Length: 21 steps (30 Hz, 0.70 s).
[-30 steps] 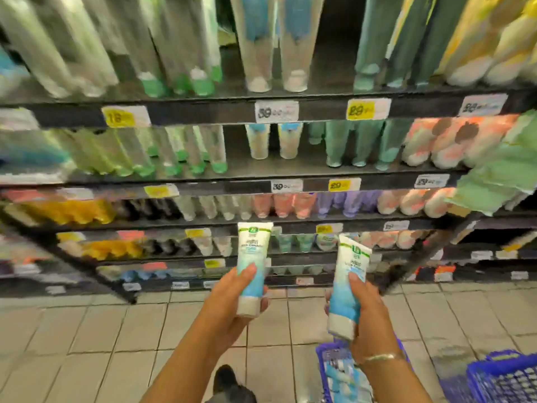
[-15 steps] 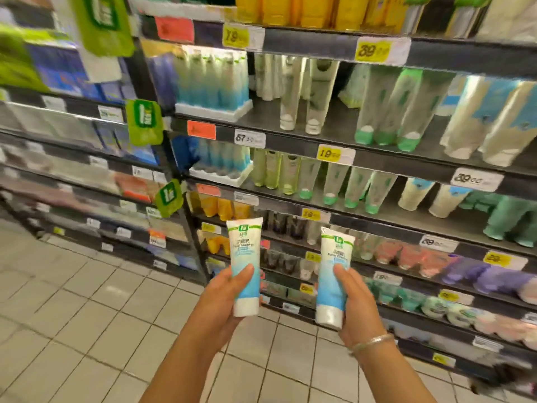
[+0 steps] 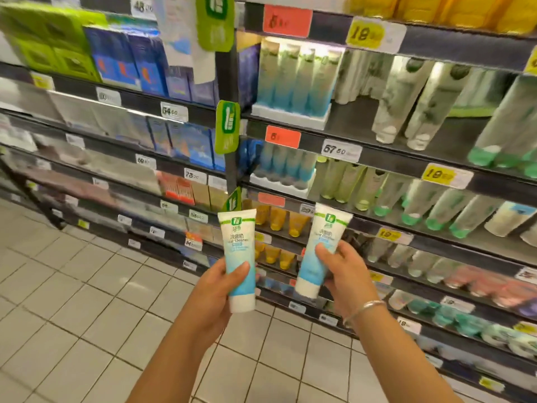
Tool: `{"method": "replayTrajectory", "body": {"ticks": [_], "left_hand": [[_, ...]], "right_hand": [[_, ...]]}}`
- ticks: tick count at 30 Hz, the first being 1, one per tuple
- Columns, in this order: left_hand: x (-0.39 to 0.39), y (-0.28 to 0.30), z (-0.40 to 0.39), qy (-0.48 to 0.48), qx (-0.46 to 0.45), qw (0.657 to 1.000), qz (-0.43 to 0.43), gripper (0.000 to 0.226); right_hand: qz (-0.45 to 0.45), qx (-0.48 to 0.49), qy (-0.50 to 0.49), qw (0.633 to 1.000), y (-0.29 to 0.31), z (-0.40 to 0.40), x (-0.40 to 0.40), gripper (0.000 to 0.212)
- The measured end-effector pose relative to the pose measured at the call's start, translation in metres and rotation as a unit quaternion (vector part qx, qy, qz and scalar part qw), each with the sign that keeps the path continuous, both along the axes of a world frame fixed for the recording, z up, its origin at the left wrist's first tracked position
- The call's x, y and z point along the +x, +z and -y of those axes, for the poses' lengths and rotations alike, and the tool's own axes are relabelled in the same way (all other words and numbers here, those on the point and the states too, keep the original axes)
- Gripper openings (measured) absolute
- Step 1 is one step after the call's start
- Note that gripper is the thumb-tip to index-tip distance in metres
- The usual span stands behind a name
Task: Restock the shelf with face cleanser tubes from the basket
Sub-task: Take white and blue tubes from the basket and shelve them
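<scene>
gripping one tube (image 3: 239, 258) cap-down, the left hand (image 3: 216, 289) is raised beside the right hand (image 3: 344, 273), which grasps another tube (image 3: 321, 248) before the shelf (image 3: 386, 157)

From my remote seat, much of the far dark metal shelving (image 3: 377, 154) smears with motion: the white and grey boxes on the left (image 3: 96, 117) are unreadable. My left hand (image 3: 216, 289) covers the lower back of its white-and-blue cleanser tube (image 3: 239, 251); the right hand (image 3: 344, 274) hides one side of the second white-and-blue tube (image 3: 319, 248). Small print on both is illegible. Both forearms run off the near edge.
</scene>
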State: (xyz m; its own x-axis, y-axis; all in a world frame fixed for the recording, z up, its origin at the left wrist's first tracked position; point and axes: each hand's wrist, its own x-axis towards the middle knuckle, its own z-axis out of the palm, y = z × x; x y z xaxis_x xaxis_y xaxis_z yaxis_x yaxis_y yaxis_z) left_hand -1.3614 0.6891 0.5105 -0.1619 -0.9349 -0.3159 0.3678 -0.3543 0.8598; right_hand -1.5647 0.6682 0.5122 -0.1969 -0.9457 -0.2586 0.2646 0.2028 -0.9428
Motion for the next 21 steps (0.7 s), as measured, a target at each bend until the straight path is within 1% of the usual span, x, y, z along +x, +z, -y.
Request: {"method": "replayTrajectory", "body": {"ticks": [3, 6, 11, 14, 16, 17, 21], "left_hand": [[0.009, -0.004, 0.022, 0.013, 0.012, 1.0, 0.004, 0.043], [0.017, -0.001, 0.047, 0.025, 0.009, 1.0, 0.016, 0.046], [0.033, 0.003, 0.087, 0.061, 0.018, 0.997, 0.039, 0.041], [0.042, 0.001, 0.106, 0.084, 0.021, 0.995, 0.052, 0.041], [0.044, -0.001, 0.118, 0.101, 0.022, 0.993, 0.054, 0.039], [0.045, -0.002, 0.123, 0.108, 0.023, 0.993, 0.053, 0.038], [0.048, -0.006, 0.14, 0.111, 0.027, 0.992, 0.045, 0.037]], "right_hand": [[-0.017, -0.002, 0.005, 1.0, -0.002, 0.038, 0.006, 0.015], [-0.012, 0.0, -0.002, 1.0, -0.004, 0.088, 0.014, 0.016], [0.001, 0.008, -0.004, 1.0, -0.011, 0.173, 0.033, 0.019], [0.02, 0.0, -0.02, 1.0, -0.015, 0.213, 0.046, 0.028], [-0.008, 0.0, -0.04, 0.999, -0.019, 0.234, 0.052, 0.037], [-0.019, -0.002, -0.049, 0.999, -0.021, 0.243, 0.054, 0.038], [-0.031, -0.031, -0.069, 0.997, -0.025, 0.269, 0.066, 0.026]]}}
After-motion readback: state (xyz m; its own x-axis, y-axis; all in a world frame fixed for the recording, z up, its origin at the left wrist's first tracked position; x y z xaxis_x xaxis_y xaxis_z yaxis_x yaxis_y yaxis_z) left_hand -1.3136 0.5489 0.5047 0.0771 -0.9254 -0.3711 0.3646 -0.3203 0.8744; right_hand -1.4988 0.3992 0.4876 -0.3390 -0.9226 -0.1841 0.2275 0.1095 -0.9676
